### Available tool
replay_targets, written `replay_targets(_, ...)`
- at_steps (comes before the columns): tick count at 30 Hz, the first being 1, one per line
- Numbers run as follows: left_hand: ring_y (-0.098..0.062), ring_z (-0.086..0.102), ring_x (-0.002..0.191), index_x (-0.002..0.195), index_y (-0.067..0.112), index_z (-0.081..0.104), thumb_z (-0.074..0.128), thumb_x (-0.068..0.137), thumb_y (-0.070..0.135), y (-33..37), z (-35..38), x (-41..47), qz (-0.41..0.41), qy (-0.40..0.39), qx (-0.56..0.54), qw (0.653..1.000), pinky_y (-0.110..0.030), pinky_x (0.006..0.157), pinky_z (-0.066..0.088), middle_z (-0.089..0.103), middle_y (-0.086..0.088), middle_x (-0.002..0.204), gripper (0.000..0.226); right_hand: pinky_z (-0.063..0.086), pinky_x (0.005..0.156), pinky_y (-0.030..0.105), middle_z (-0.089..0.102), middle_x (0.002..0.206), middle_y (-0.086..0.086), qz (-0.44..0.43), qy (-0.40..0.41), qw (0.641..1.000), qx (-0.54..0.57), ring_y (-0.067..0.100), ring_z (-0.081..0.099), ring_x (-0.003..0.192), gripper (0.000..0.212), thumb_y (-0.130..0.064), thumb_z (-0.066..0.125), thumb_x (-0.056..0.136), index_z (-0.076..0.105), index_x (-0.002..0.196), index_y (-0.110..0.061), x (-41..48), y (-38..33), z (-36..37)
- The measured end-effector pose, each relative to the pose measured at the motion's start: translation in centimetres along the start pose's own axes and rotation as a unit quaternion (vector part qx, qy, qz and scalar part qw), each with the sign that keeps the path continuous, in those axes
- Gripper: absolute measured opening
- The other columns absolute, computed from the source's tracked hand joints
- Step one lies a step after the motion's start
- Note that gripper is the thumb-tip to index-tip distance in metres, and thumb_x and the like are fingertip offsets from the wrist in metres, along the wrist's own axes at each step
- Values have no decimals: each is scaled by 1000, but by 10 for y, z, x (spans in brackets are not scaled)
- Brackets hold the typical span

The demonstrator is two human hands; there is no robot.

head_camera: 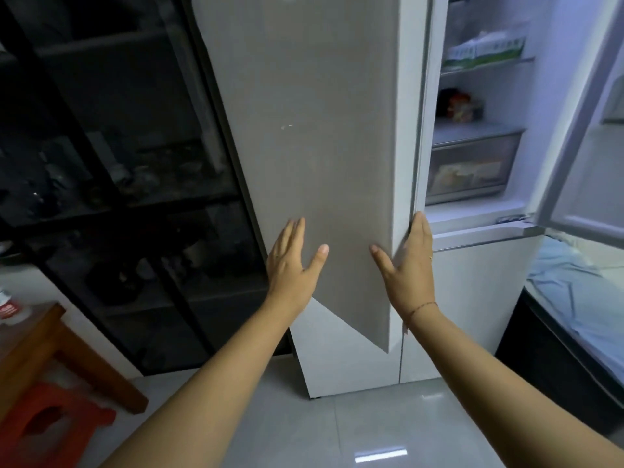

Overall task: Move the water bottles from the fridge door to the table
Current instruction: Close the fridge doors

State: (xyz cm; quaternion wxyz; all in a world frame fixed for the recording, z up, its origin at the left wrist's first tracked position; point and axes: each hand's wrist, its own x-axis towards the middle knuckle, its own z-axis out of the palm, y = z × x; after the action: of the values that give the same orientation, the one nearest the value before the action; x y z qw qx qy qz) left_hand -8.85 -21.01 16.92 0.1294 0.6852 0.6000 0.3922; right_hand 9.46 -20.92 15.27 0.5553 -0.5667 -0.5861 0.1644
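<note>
The fridge's left door (324, 130) stands partly open, its grey front turned towards me, so its inner shelves and any bottles there are hidden. My left hand (293, 265) lies flat on the door's front with the fingers spread. My right hand (410, 271) grips the door's right edge, thumb on the front and fingers behind. At the far left, a bottle with a red label (6, 309) shows partly on the brown wooden table (30, 336).
The right fridge door (591, 146) is swung wide open, showing lit shelves and a drawer (472, 167). A dark glass cabinet (118, 163) stands to the left. A red stool (50, 423) sits under the table. A blue cloth (574, 298) covers a dark unit on the right.
</note>
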Motion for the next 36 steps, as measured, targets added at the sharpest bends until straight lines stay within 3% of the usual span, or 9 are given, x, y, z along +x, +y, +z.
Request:
replay_targets(4, -14, -3, 148, 152, 30, 6, 43, 94, 51, 0, 31, 54, 37, 17, 61, 997, -40, 118, -1, 0, 2, 162, 72, 21, 118, 40, 27, 154, 9, -10, -25, 999, 39, 21, 23, 144, 70, -20, 58, 92, 19, 149, -8, 43, 30, -10)
replay_targets(8, -21, -8, 148, 152, 29, 0, 46, 93, 51, 15, 52, 112, 64, 64, 119, 989, -42, 116, -5, -10, -3, 161, 78, 29, 114, 41, 35, 150, 4, 23, -29, 997, 70, 18, 32, 139, 64, -19, 53, 95, 21, 150, -15, 83, 55, -12)
replay_targets(15, -29, -7, 148, 152, 26, 4, 52, 88, 51, 42, 74, 193, 148, 119, 232, 954, -48, 117, -7, -5, -10, 161, 83, 32, 113, 40, 39, 148, -2, 74, -30, 992, 98, 16, 37, 136, 68, -20, 59, 91, 22, 149, -24, 151, 90, 1)
replay_targets(17, -28, -9, 148, 152, 27, 1, 55, 87, 50, 43, 84, 211, 144, 112, 265, 947, -50, 117, -6, -8, -10, 161, 87, 36, 108, 34, 45, 144, -3, 88, -34, 992, 87, 17, 43, 131, 68, -22, 61, 90, 25, 147, -26, 174, 101, 5)
replay_targets(20, -27, -12, 147, 152, 27, 0, 61, 85, 47, 41, 97, 229, 117, 115, 293, 942, -55, 116, -3, -12, -9, 160, 93, 38, 88, 23, 56, 134, 0, 125, -47, 988, 74, 22, 52, 121, 66, -26, 62, 89, 29, 146, -28, 206, 117, 12)
replay_targets(25, -20, -23, 142, 151, 28, -3, 66, 81, 47, 38, 117, 255, 83, 140, 320, 933, -60, 115, -1, -25, -1, 152, 100, 37, 72, 23, 64, 113, -3, 129, -66, 987, 70, 19, 55, 94, 58, -30, 62, 88, 35, 139, -32, 248, 138, 27)
replay_targets(28, -21, -22, 142, 150, 29, -7, 65, 81, 49, 36, 125, 265, 70, 142, 333, 930, -61, 114, -1, -24, -2, 153, 102, 36, 63, 20, 62, 107, -9, 115, -83, 987, 72, 15, 52, 90, 55, -31, 62, 88, 37, 137, -34, 265, 147, 31)
replay_targets(36, -27, -13, 144, 150, 26, -2, 66, 79, 51, 31, 133, 275, 67, 168, 358, 916, -63, 113, 5, -14, -7, 155, 101, 37, 72, 26, 63, 108, -6, 105, -95, 988, 60, 17, 53, 91, 54, -33, 64, 87, 40, 136, -32, 281, 158, 37)
